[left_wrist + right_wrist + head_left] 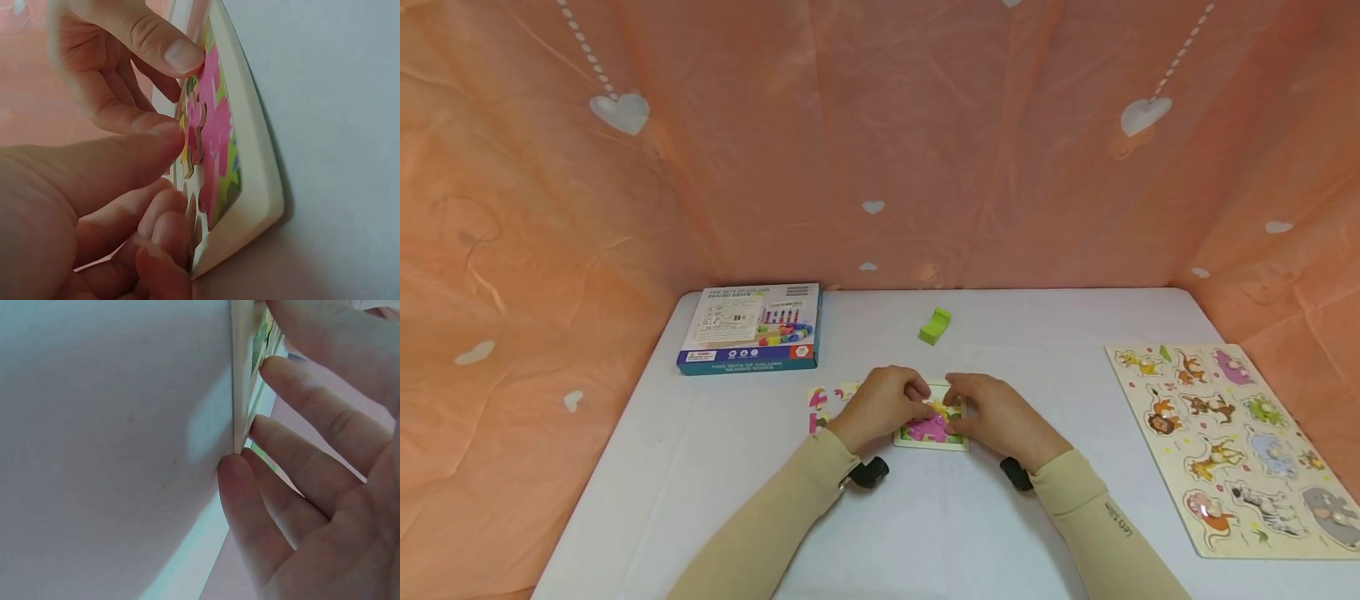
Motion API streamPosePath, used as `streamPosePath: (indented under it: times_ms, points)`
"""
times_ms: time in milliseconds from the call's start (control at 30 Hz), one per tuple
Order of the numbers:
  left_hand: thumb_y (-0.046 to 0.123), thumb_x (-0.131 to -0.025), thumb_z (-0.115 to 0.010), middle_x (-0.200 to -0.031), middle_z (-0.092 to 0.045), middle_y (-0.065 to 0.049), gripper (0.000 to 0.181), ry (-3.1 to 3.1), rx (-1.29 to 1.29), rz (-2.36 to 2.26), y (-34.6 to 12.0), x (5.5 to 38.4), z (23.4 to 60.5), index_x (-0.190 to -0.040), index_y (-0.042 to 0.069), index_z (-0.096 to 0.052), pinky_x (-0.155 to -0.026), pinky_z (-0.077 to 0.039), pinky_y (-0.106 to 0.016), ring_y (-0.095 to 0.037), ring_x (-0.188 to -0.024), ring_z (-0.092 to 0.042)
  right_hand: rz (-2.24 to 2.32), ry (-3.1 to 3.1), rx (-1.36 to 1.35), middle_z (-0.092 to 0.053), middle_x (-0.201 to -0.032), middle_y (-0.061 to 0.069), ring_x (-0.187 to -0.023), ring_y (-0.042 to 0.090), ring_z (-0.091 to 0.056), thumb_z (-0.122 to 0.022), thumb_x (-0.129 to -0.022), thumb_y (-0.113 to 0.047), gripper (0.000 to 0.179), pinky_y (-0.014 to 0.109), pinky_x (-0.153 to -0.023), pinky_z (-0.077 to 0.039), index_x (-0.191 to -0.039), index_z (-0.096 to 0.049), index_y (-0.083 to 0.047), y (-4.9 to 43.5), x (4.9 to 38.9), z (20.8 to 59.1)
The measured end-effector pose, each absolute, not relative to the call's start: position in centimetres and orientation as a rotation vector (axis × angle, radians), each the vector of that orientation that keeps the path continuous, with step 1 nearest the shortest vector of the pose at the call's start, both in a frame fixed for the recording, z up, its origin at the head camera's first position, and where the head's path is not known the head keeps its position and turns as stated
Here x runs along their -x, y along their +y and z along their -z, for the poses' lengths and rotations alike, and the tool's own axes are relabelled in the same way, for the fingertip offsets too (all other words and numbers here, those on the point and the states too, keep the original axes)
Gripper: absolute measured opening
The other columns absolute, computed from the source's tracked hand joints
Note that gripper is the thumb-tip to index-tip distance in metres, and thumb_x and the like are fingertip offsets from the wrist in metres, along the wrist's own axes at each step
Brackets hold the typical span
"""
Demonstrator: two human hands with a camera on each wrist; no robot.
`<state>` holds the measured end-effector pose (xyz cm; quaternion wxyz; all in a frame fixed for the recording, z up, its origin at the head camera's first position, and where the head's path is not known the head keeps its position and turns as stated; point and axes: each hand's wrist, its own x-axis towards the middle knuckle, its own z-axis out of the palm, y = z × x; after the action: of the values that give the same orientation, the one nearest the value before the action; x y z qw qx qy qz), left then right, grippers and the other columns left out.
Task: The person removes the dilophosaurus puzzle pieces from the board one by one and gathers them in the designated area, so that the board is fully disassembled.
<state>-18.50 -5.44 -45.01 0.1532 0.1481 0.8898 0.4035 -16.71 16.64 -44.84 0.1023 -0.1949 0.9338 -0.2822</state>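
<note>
A small pale-framed jigsaw tray (931,447) lies between both hands, a pink picture partly filling it. My left hand (883,400) bends over its left side. Thumb and finger pinch a pink and yellow puzzle piece (196,122), which stands slightly raised over the picture in the left wrist view. From the right, my right hand (1002,414) reaches over the tray, thumb tip on the pink picture. Its other fingers (294,444) stretch out along the tray's edge. Loose pink and white puzzle pieces (817,407) lie left of the tray, partly hidden by the left hand.
A light green curved block (935,327) lies behind the tray. At the back left is a flat boxed bead set (752,333). A large wooden animal puzzle board (1172,508) covers the table's right side. Orange cloth (880,150) hangs behind and beside the white tabletop (700,467).
</note>
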Motion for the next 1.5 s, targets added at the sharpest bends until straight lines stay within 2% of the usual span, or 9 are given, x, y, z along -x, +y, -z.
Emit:
streamPosePath:
  times_ms: [200, 433, 633, 800, 1000, 1167, 1233, 1400, 1500]
  points:
    - [0.032, -0.090, -0.090, -0.091, -0.069, 0.003, 0.025, 2.558, -0.436, -1.096, -5.4, 18.3, 45.0, -0.106, 0.014, -0.080, -0.079, -0.052, -0.028, -0.017, -0.090, -0.061, 0.823, 2.751, 0.553, -0.063, -0.155, 0.015, -0.134, 0.035, -0.064, -0.087, -0.092, -0.018, 0.022, 0.057, -0.116, -0.049, -0.111, -0.076, -0.016, 16.5, 16.7, 44.6]
    - [0.033, -0.087, -0.093, -0.091, -0.066, 0.002, 0.027, 2.576, -0.454, -1.061, -5.4, 18.2, 45.0, -0.102, 0.015, -0.078, -0.080, -0.050, -0.029, -0.017, -0.091, -0.059, 0.816, 2.759, 0.565, -0.064, -0.153, 0.016, -0.139, 0.037, -0.062, -0.087, -0.091, -0.017, 0.022, 0.057, -0.118, -0.048, -0.110, -0.076, -0.015, 16.3, 16.8, 44.6]
    - [0.026, -0.091, -0.090, -0.086, -0.069, 0.004, 0.018, 2.558, -0.432, -1.142, -5.4, 18.1, 44.9, -0.097, 0.015, -0.076, -0.075, -0.051, -0.028, -0.013, -0.083, -0.063, 0.824, 2.772, 0.589, -0.064, -0.153, 0.016, -0.135, 0.036, -0.064, -0.088, -0.091, -0.017, 0.021, 0.057, -0.115, -0.049, -0.108, -0.076, -0.017, 16.4, 16.6, 44.6]
    - [0.021, -0.093, -0.087, -0.081, -0.073, 0.005, 0.009, 2.522, -0.411, -1.233, -5.8, 18.2, 44.9, -0.093, 0.015, -0.079, -0.077, -0.051, -0.028, -0.011, -0.079, -0.065, 0.831, 2.769, 0.601, -0.064, -0.153, 0.015, -0.126, 0.031, -0.066, -0.087, -0.091, -0.017, 0.022, 0.056, -0.113, -0.051, -0.110, -0.076, -0.017, 16.4, 16.6, 44.6]
    - [0.022, -0.093, -0.086, -0.084, -0.076, 0.004, 0.006, 2.418, -0.318, -1.339, -6.9, 18.2, 45.0, -0.095, 0.019, -0.082, -0.081, -0.052, -0.031, -0.012, -0.083, -0.068, 0.859, 2.752, 0.590, -0.063, -0.154, 0.015, -0.126, 0.031, -0.066, -0.087, -0.091, -0.017, 0.023, 0.055, -0.113, -0.051, -0.110, -0.076, -0.017, 16.1, 16.5, 44.7]
    - [0.025, -0.093, -0.087, -0.094, -0.077, 0.003, 0.006, 2.461, -0.231, -1.367, -9.5, 17.9, 44.3, -0.094, 0.021, -0.083, -0.086, -0.052, -0.034, -0.017, -0.094, -0.066, 0.851, 2.742, 0.548, -0.062, -0.156, 0.014, -0.127, 0.030, -0.065, -0.087, -0.092, -0.018, 0.021, 0.054, -0.114, -0.050, -0.110, -0.076, -0.019, 16.0, 16.4, 44.7]
    - [0.024, -0.092, -0.087, -0.098, -0.077, 0.003, 0.006, 2.503, -0.187, -1.362, -10.9, 17.6, 44.1, -0.093, 0.020, -0.083, -0.084, -0.051, -0.032, -0.017, -0.095, -0.064, 0.836, 2.742, 0.531, -0.061, -0.157, 0.014, -0.126, 0.029, -0.065, -0.086, -0.092, -0.018, 0.020, 0.054, -0.114, -0.050, -0.109, -0.076, -0.020, 16.0, 16.3, 44.6]
    - [0.020, -0.093, -0.085, -0.091, -0.076, -0.002, 0.006, 2.524, -0.016, -1.350, -14.1, 16.7, 43.7, -0.094, 0.015, -0.082, -0.066, -0.048, -0.029, -0.019, -0.079, -0.061, 0.841, 2.734, 0.491, -0.061, -0.157, 0.013, -0.123, 0.027, -0.064, -0.086, -0.092, -0.018, 0.021, 0.055, -0.115, -0.049, -0.110, -0.076, -0.021, 16.2, 16.2, 44.5]
    - [0.019, -0.094, -0.084, -0.089, -0.075, -0.003, 0.006, 2.512, 0.036, -1.335, -15.3, 16.2, 43.8, -0.095, 0.013, -0.082, -0.065, -0.050, -0.028, -0.019, -0.076, -0.062, 0.837, 2.740, 0.486, -0.061, -0.157, 0.013, -0.123, 0.027, -0.064, -0.086, -0.092, -0.018, 0.020, 0.055, -0.115, -0.049, -0.109, -0.076, -0.021, 16.3, 16.3, 44.6]
